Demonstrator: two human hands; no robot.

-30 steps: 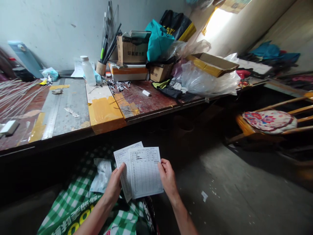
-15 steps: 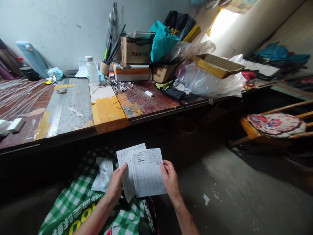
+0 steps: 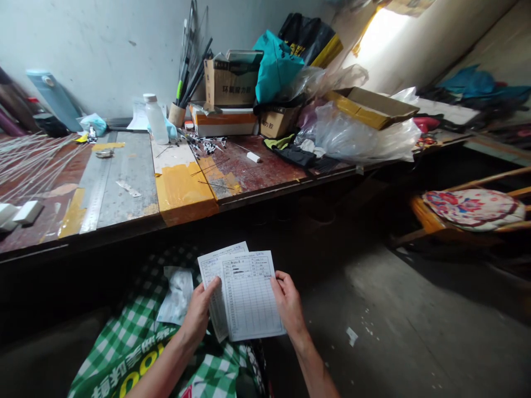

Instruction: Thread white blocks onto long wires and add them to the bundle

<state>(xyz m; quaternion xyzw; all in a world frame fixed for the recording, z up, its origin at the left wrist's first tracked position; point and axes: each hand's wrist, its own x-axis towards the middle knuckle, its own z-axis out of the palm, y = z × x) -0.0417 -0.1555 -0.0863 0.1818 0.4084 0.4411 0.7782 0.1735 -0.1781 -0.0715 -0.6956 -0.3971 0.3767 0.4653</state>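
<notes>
Two overlapping paper forms with printed tables and handwriting are held up over my lap. My left hand (image 3: pixel 199 309) grips the rear form (image 3: pixel 215 312) at its left edge, thumb on top. The front form (image 3: pixel 253 304) is pinched at its right edge by my right hand (image 3: pixel 288 303), and it covers much of the rear one. Under the papers lies a green-and-white checked cloth (image 3: pixel 124 337) with large lettering. On that cloth, just left of my left hand, rests a clear plastic packet (image 3: pixel 177 296) with whitish contents I cannot make out.
A worktable (image 3: pixel 124 182) runs across ahead, its front edge beyond the papers. It carries a white bottle (image 3: pixel 156 120), cardboard boxes (image 3: pixel 229 83), plastic bags (image 3: pixel 352 132), thin rods (image 3: pixel 37 160) and small white blocks (image 3: pixel 27 212). A wooden chair (image 3: pixel 427 218) with a cushion stands right.
The front form has shifted slightly left and down across the rear one, covering more of it. Both hands keep their hold on the papers.
</notes>
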